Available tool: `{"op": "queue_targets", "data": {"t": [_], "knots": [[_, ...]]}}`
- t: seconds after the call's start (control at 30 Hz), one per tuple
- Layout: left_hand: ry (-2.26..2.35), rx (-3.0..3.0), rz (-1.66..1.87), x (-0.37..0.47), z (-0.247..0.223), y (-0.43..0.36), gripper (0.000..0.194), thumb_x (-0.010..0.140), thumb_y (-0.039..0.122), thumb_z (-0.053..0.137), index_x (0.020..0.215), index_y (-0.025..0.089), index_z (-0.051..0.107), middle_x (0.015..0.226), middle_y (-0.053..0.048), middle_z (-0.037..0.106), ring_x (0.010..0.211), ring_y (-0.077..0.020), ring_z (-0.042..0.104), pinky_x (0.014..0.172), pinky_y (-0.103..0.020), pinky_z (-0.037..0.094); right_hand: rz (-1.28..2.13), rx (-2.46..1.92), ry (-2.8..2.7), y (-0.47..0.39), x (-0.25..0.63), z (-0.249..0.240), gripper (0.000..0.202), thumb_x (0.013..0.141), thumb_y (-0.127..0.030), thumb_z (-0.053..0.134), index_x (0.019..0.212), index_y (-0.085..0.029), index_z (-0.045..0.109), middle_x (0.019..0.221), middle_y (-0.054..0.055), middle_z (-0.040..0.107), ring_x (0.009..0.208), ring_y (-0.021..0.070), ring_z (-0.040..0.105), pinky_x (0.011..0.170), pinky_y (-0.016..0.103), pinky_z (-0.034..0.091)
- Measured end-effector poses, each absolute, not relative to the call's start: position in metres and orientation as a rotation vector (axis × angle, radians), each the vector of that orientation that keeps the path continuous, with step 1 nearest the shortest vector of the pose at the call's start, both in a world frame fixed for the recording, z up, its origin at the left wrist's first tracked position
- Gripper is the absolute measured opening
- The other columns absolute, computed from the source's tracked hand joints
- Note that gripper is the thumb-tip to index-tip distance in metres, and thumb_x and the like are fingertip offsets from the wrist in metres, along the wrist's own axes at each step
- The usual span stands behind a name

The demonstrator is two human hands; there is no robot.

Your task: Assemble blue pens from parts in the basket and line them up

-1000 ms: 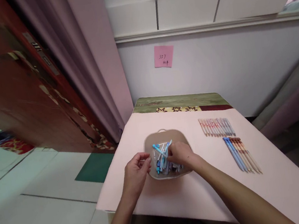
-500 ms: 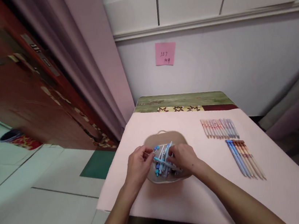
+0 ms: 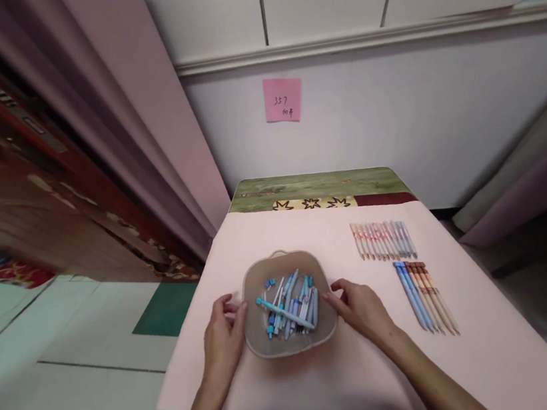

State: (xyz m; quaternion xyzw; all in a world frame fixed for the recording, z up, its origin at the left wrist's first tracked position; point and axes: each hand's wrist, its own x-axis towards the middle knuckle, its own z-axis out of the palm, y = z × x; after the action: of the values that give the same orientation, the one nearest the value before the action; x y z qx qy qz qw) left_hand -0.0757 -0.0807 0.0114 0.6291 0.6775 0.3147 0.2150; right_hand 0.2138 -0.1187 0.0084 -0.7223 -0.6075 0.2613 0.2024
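Note:
A beige plastic basket [image 3: 257, 341] stands on the table, with blue pens [image 3: 288, 314] and small blue pieces lying loose inside. One pen with a turquoise end lies slantwise across the top of the heap. On the left side of the basket, my left hand [image 3: 223, 336] grips the wall, thumb near the rim. My right hand [image 3: 362, 307] holds the opposite side, its thumb and fingers at the rim. No pen is in either hand.
A row of pink to grey pens [image 3: 383, 240] lies on the right of the pink-covered table [image 3: 258, 395]. Nearer me is a row of blue and brown-topped pens [image 3: 425, 298]. A pink note [image 3: 282, 100] is stuck on the wall behind.
My hands have left the pens inside the basket and moved apart to its two sides. The turquoise-ended pen now rests on the heap. The view has shifted to the right.

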Motion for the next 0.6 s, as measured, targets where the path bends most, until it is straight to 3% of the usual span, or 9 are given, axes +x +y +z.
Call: {"op": "queue_targets", "data": {"t": [0.17, 0.37, 0.47, 0.6], "knots": [[1.813, 1.714, 0.809, -0.067, 0.004, -0.069, 0.022, 0.082, 0.041, 0.047, 0.088, 0.021, 0.057, 0.071, -0.001, 0.066, 0.064, -0.0189, 0.062, 0.060, -0.027, 0.045, 0.674, -1.986, -1.675, -0.111, 0.200, 0.004, 0.022, 0.088, -0.036, 0.049, 0.079, -0.022, 0.063, 0.064, 0.000, 0.069, 0.061, 0.0157, 0.064, 0.055, 0.022, 0.033], [1.822, 1.772, 0.758, -0.065, 0.009, -0.038, 0.017, 0.081, 0.036, 0.047, 0.081, 0.021, 0.056, 0.061, 0.002, 0.062, 0.055, -0.0165, 0.059, 0.056, -0.025, 0.042, 0.650, -1.960, -1.628, -0.093, 0.199, 0.005, 0.022, 0.088, -0.036, 0.050, 0.079, -0.021, 0.063, 0.063, 0.000, 0.068, 0.060, 0.0155, 0.064, 0.055, 0.022, 0.034], [1.898, 1.861, 0.651, -0.065, 0.020, -0.028, 0.017, 0.081, 0.036, 0.050, 0.088, 0.021, 0.057, 0.068, 0.000, 0.064, 0.059, -0.0176, 0.060, 0.058, -0.026, 0.041, 0.679, -1.901, -1.590, -0.091, 0.203, 0.001, 0.027, 0.088, -0.043, 0.049, 0.086, -0.022, 0.065, 0.062, 0.000, 0.067, 0.061, 0.0166, 0.064, 0.057, 0.022, 0.038], [1.882, 2.144, 0.722, -0.044, 0.039, -0.019, 0.017, 0.085, 0.029, 0.046, 0.094, 0.021, 0.058, 0.090, -0.005, 0.065, 0.079, -0.0196, 0.060, 0.071, -0.030, 0.042, 0.667, -1.892, -1.436, -0.092, 0.214, 0.000, 0.042, 0.088, -0.054, 0.044, 0.100, -0.020, 0.066, 0.062, 0.002, 0.068, 0.061, 0.0185, 0.066, 0.057, 0.024, 0.044]]}}
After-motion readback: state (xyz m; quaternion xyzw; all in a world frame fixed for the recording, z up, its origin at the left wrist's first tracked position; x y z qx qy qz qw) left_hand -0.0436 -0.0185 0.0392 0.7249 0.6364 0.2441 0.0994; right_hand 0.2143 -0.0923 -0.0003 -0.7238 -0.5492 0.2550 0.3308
